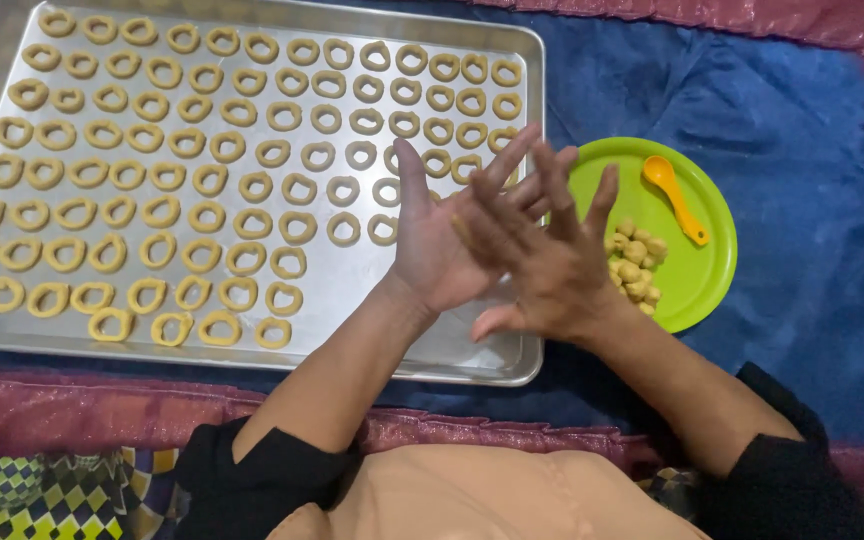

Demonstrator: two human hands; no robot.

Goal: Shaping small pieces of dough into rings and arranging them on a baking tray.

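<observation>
Bare palms pressed flat together come first: the left hand (442, 240) lies palm up with its fingers spread, and the right hand (542, 250) lies across it palm down, fingers fanned toward the far side. Whether anything sits between the two palms cannot be told — the right hand covers the spot. Neither grip is curled; both sets of fingers are stretched out and apart. Black sleeves cover both forearms from the elbow back.

Under the hands lies the near right corner of a large metal baking tray (352, 290), which rests on a blue cloth (782, 150) spread over the floor. The tray carries many pale dough rings (207, 215) in rough rows (some round, some pinched to a teardrop shape), filling it from the far left corner down to the near edge. The rows thin out toward the near right corner, where bare metal shows just beside the left wrist.

Just beside the right hand, off the tray's right edge, sits a round green plate (697, 280) on the cloth. A small heap of dough balls (635, 262) lies on the plate's left side, close to the right hand's little finger. An orange plastic spoon (674, 195) lies on the plate's far part, bowl toward the far edge, apart from the heap.

Pink-red quilted fabric (82, 410) borders the blue cloth along the near edge and the far right corner, and a chequered yellow and dark patterned cloth (52, 495) shows at the near left.
</observation>
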